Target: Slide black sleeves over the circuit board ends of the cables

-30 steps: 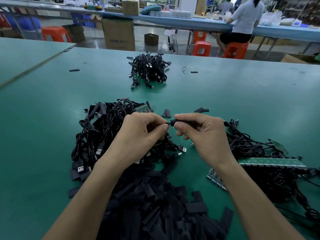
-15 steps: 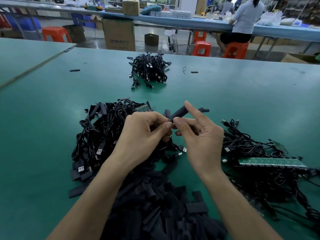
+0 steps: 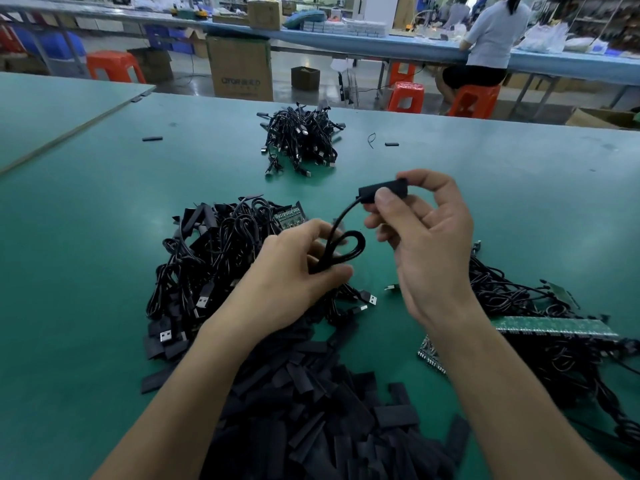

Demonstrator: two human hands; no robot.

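Note:
My right hand (image 3: pixel 426 244) pinches a black sleeve (image 3: pixel 382 189) between thumb and forefinger, raised above the green table (image 3: pixel 104 237). The sleeve covers the end of a black cable (image 3: pixel 346 244), so the board inside is hidden. The cable loops down into my left hand (image 3: pixel 294 278), which grips it lower down. A heap of loose black sleeves (image 3: pixel 322 410) lies close to me. Tangled cables (image 3: pixel 207 258) sit to the left, and cables with green circuit board strips (image 3: pixel 554 327) to the right.
A separate bundle of black cables (image 3: pixel 301 140) rests further back in the table's middle. Stray sleeves (image 3: pixel 152 138) lie near it. Beyond the table edge stand orange stools (image 3: pixel 405 95), a cardboard box (image 3: pixel 240 69), and a seated person (image 3: pixel 491 39) at another bench.
My right hand lifted up and away from the left with the sleeve. The cable now stretches in a loop between both hands, which earlier were pressed together.

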